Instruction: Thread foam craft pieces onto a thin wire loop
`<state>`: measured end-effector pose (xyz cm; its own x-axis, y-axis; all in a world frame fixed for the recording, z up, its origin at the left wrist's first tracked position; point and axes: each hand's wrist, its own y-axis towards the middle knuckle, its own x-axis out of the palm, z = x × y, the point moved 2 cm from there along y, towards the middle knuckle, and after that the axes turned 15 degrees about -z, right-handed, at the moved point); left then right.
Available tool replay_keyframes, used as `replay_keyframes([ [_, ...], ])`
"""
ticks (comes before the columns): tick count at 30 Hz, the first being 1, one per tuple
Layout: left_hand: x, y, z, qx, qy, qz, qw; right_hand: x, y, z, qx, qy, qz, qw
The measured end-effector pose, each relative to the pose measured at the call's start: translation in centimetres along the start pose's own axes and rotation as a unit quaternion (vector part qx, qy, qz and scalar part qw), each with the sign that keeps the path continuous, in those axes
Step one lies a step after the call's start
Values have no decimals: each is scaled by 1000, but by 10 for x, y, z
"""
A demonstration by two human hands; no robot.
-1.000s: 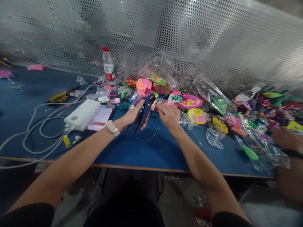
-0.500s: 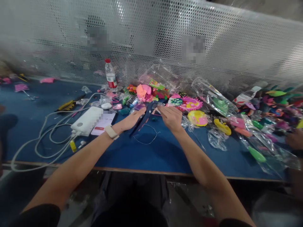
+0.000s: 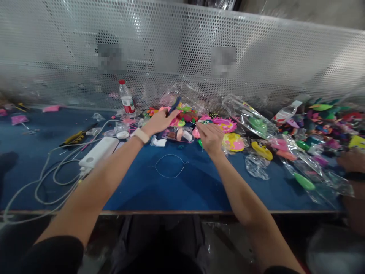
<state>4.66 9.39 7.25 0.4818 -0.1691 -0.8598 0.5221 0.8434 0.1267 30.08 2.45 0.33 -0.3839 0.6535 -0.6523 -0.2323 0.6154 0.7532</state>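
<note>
My left hand (image 3: 159, 121), with a pale band on its wrist, reaches over the colourful pile at the back of the table. Its fingers are closed on a dark blue hand tool (image 3: 175, 105), whose exact kind I cannot make out. My right hand (image 3: 211, 136) is pinched shut, with a thin pale wire (image 3: 192, 123) sticking out at the fingertips. Between my forearms a thin wire loop (image 3: 170, 177) lies flat on the blue table, with a short end at each side. A clear bag of small clay pieces (image 3: 179, 134) lies between my hands.
A white power bank (image 3: 98, 152) with looped cables and yellow-black pliers (image 3: 73, 138) lie on the left. Behind stands a red-capped bottle (image 3: 127, 99) before a perforated metal screen (image 3: 171, 49). Coloured clay shapes and clear bags crowd the right, near another person's hand (image 3: 352, 160).
My left hand has moved back and left with the dark blue tool, away from my right hand. The wire loop and the bag of clay pieces now show more fully.
</note>
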Motion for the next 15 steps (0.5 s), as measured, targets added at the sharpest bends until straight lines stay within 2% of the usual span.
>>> replay_keyframes([
  [2, 17, 24, 1, -42, 141, 49, 988, 1, -1, -2, -10, -2, 2, 1000],
  [4, 41, 39, -3, -37, 239, 33, 970, 2, -1, -2, -15, -4, -6, 1000],
  [6, 63, 46, -12, -54, 257, -9, 965, 4, -2, -1, -13, -4, -23, 1000],
  [8, 75, 49, -19, -69, 240, -6, 968, 5, -2, -1, -12, 0, -39, 999],
  [10, 75, 50, -20, -43, 224, 27, 973, 6, -2, -2, -12, 11, -45, 999],
  [12, 68, 50, -14, 8, 190, 72, 979, 6, -1, -4, -7, 23, -38, 999],
  [15, 57, 39, 4, 82, 44, 118, 989, 2, 2, -13, 12, 50, -8, 999],
])
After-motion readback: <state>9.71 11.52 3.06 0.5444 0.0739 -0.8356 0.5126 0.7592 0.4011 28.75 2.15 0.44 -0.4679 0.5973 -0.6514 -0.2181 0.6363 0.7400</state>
